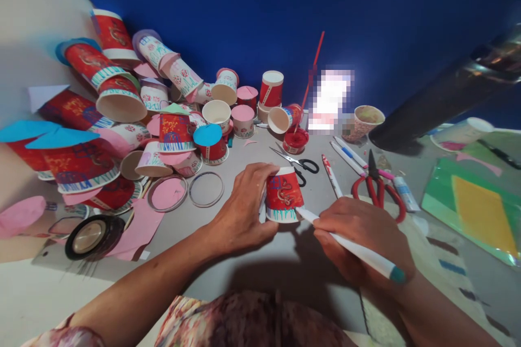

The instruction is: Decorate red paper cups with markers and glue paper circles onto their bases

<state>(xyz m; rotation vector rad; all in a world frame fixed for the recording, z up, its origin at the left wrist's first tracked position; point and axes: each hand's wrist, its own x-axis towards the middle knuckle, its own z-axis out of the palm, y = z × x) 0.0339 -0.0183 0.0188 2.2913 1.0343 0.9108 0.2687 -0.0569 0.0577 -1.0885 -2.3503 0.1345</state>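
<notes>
A red paper cup (284, 193) with a gold motif, a blue drawn window and green strokes along its white rim is in the middle of the head view. My left hand (246, 203) is closed around its left side. My right hand (362, 233) grips a white marker (362, 254) with a teal end. The marker's tip meets the cup near its lower right edge, by the green strokes. Just behind the cup lie scissors (299, 161) with black handles, partly hidden by it.
Many decorated paper cups (177, 133) are heaped at the left. Pink paper (140, 225), two rings (206, 190) and a dark round object (91, 236) lie nearer. Red-handled pliers (376, 190), markers (348, 154) and a green folder (443, 190) sit right, below a dark pole (427, 92).
</notes>
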